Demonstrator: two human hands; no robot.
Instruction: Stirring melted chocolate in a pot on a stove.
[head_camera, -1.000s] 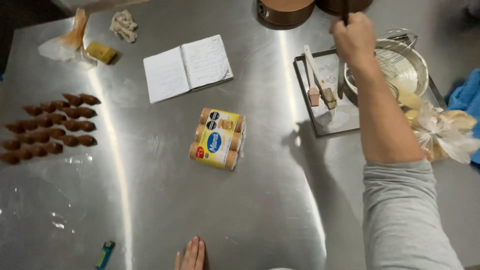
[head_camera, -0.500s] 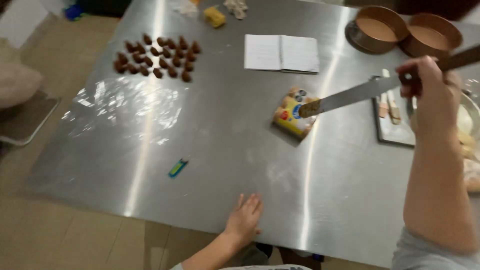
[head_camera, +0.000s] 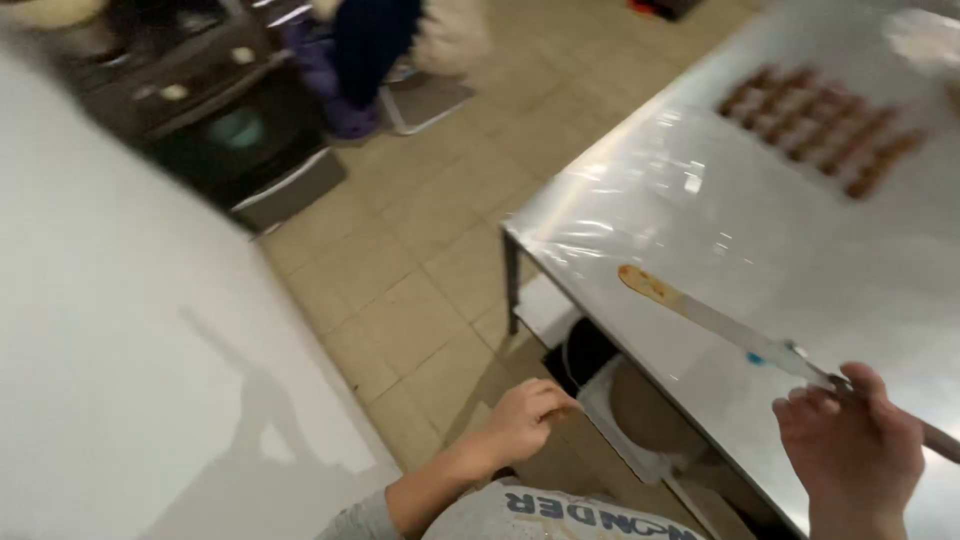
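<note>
Nearby, a steel table (head_camera: 800, 250) stands on a beige tiled floor (head_camera: 400, 260).

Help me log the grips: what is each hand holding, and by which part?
The right hand holds a long palette knife by its handle end, smeared tip pointing away. The left hand holds nothing.

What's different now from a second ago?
The view swung left, off the table's middle, to the floor and the table corner. The right hand, which had reached up by the sieve, now holds a long spatula over the table. The left hand left the tabletop and hangs beside the edge. The rows of brown pieces lie as before.
</note>
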